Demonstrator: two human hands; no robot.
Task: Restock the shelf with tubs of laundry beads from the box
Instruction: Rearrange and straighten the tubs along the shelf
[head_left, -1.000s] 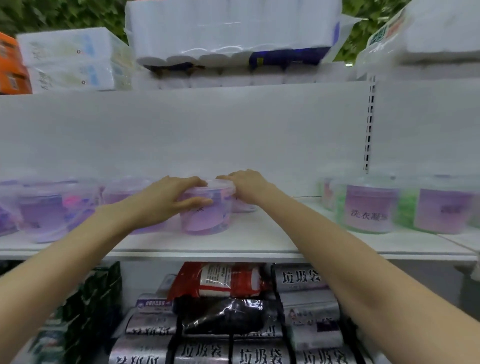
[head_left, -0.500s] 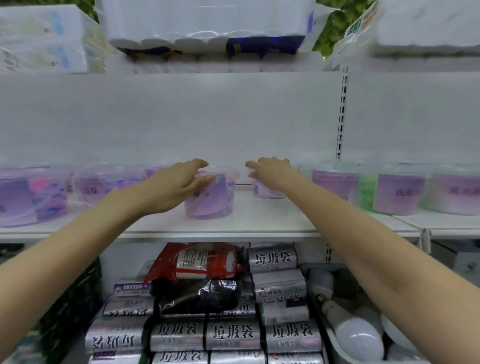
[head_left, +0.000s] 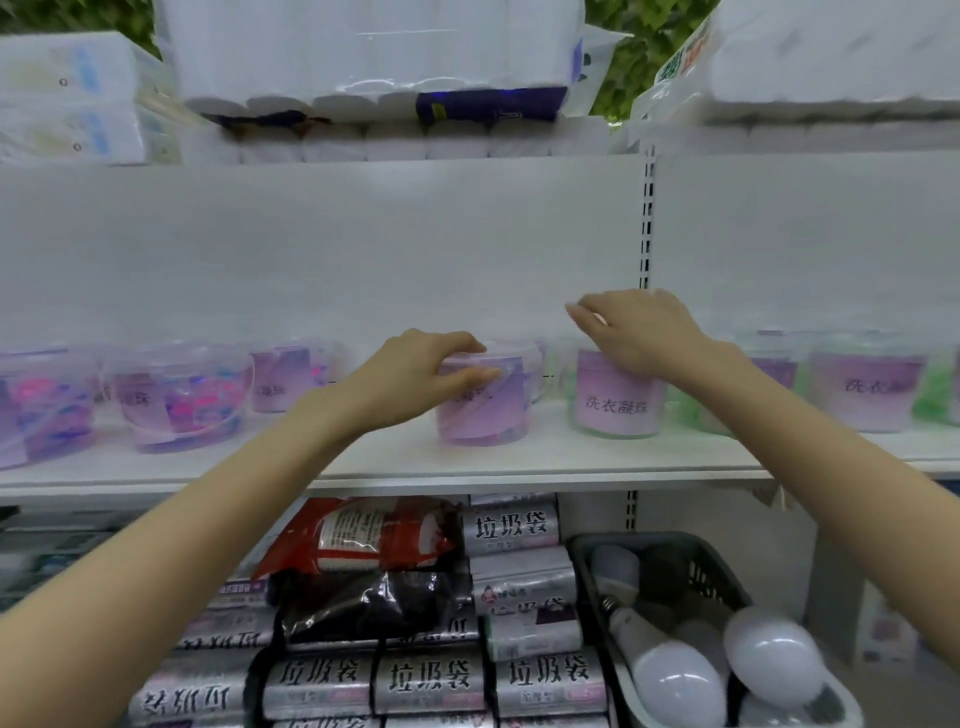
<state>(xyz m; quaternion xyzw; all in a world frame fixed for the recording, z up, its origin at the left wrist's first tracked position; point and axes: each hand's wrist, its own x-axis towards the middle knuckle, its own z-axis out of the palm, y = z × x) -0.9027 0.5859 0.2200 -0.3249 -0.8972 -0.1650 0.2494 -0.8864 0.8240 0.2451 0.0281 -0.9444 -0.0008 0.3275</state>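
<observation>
Since half a second ago your right hand (head_left: 644, 332) has lifted and swung right. It now sits over the top of the green tub (head_left: 615, 410), fingers loosely spread and holding nothing; you cannot tell whether the palm touches the lid. Your left hand (head_left: 415, 376) stays on the purple tub (head_left: 485, 415) and grips it, fingers curled over the lid and thumb against the near side. That tub stands upright near the middle of the shelf (head_left: 519, 460), just left of the green tub and apart from the left tubs (head_left: 182, 400). The box is out of view.

You seem to be at the placing step: the tub is down and being squared up. Next, you probably need to turn it so the label faces you, nudge it into line with its neighbours, let go and return to the box.

The green tub's purple label reads 洗衣凝珠. Your hand half hides the purple tub's label. The rolls (head_left: 511, 527) below the shelf read 垃圾袋.
</observation>
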